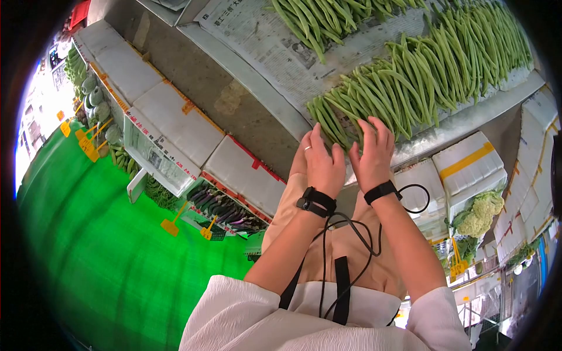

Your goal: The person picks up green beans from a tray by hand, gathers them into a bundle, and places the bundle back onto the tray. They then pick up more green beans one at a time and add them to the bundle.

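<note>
Green beans: one long row [421,79] of slender pods side by side, from the centre to the upper right; a second batch [322,20] at the top, cut off by the frame.
Left hand: [324,167] open, thumb and fingers parted, at the row's lower-left end; ring on one finger.
Right hand: [374,155] open, fingers bent over the same end, beans between the two hands; whether either grips cannot be told.
Newspaper: [263,47] under the beans, partly covered, fine print illegible.
Counter: [468,121] pale rim beneath the newspaper, far side out of frame.
Cauliflower: [481,213] right of frame, beside white boxes.
Eggplants: [222,207] lower left of centre, partly hidden by boxes.
Black cable: [374,248] looped below the wrists.
</note>
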The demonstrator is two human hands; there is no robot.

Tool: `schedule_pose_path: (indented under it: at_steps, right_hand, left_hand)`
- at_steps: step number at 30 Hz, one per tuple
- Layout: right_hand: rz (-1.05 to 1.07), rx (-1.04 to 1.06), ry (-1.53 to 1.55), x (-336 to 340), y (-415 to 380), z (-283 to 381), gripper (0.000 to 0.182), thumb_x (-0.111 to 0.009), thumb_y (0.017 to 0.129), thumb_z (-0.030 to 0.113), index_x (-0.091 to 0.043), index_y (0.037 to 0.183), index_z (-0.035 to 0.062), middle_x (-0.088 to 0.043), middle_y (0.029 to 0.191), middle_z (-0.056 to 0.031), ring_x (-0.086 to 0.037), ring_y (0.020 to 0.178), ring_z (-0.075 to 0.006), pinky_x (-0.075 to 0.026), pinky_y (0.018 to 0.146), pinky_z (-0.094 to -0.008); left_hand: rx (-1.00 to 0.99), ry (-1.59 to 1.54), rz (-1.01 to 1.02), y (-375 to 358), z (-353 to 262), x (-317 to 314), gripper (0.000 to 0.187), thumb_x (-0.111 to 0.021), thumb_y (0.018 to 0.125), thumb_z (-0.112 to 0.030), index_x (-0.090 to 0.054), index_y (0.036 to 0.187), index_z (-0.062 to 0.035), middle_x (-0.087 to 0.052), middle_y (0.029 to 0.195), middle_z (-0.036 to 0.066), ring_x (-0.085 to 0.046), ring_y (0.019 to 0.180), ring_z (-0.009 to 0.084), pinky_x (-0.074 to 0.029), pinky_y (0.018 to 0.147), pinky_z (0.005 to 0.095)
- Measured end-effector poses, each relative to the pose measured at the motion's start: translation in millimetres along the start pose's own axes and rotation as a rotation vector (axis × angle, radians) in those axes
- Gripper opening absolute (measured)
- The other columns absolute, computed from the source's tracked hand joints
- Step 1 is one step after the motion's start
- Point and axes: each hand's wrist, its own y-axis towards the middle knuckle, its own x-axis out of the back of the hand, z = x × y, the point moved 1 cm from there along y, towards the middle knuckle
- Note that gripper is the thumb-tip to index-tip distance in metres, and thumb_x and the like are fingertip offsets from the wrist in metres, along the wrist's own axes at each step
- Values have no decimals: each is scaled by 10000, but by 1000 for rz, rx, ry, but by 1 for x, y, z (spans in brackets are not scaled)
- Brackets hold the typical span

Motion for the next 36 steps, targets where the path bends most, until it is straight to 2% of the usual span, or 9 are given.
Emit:
schedule_pose_path:
  at_steps: [1, 4, 7, 11, 16, 19, 26, 27, 36]
  right_hand:
    - [-1, -25, -16, 1, 0, -2, 515, -641, 776, 30, -543, 1280, 75, -487, 1327, -114, -461, 1204, -360, -390, 999, -503]
    - [27, -16, -23, 3, 5, -1, 550, -649, 778, 38, -517, 1311, 75, -476, 1338, -112, -459, 1208, -358, -384, 1003, -500]
    - [6, -12, 5, 9, 4, -1, 559, -652, 786, 38, -504, 1324, 68, -475, 1344, -116, -456, 1217, -355, -386, 1002, -495]
    - [-29, -33, 3, 18, 8, -7, 565, -645, 805, 30, -483, 1346, 58, -485, 1349, -125, -467, 1214, -354, -392, 999, -486]
    - [-9, 13, 77, 18, 8, -12, 562, -636, 826, 23, -470, 1362, 55, -505, 1337, -141, -496, 1178, -375, -407, 989, -486]
    - [-6, 29, 115, 18, 8, -13, 580, -643, 809, 8, -468, 1361, 49, -506, 1323, -140, -488, 1175, -379, -403, 993, -490]
    - [-9, 21, 88, 37, 22, -23, 620, -655, 772, -4, -472, 1361, 58, -496, 1311, -141, -471, 1173, -384, -390, 1002, -496]
    - [10, 23, 85, 41, 23, -26, 620, -655, 772, -3, -472, 1361, 58, -496, 1310, -143, -471, 1173, -383, -391, 1002, -495]
    - [49, 87, 59, 58, 39, -52, 591, -666, 775, 30, -492, 1340, 51, -515, 1281, -128, -476, 1185, -363, -392, 988, -489]
  left_hand:
    - [-47, 58, -25, -1, -3, 1, 498, -474, 969, -79, -358, 1437, 46, -499, 1264, 181, -586, 1044, 237, -494, 904, 324]
    - [-31, -343, 195, -3, 1, -6, 474, -469, 969, -66, -372, 1416, 60, -516, 1272, 178, -572, 1088, 223, -487, 935, 312]
    - [249, -613, 345, -3, -11, -27, 485, -464, 972, -62, -363, 1429, 65, -512, 1335, 179, -556, 1135, 211, -473, 964, 314]
    - [368, -665, 261, 7, -33, -41, 609, -492, 972, -105, -242, 1506, 48, -461, 1424, 187, -566, 1110, 203, -474, 933, 302]
    - [373, -742, 225, 24, -19, -61, 526, -571, 933, -86, -359, 1388, 69, -568, 1186, 134, -603, 857, 138, -520, 675, 271]
    - [431, -718, 289, 29, -18, -66, 643, -632, 871, -102, -333, 1398, 115, -526, 1285, 204, -557, 1147, 262, -464, 970, 343]
    - [543, -754, 200, 36, -44, -54, 528, -718, 847, -133, -458, 1248, 90, -584, 1111, 146, -598, 982, 186, -519, 794, 309]
    - [471, -839, 130, 35, -41, -61, 348, -715, 863, -127, -550, 1127, 29, -629, 1001, 86, -597, 853, 143, -499, 703, 288]
    - [538, -731, 107, 41, -76, -71, 456, -784, 828, -184, -517, 1112, 52, -635, 1014, 105, -603, 857, 144, -509, 728, 290]
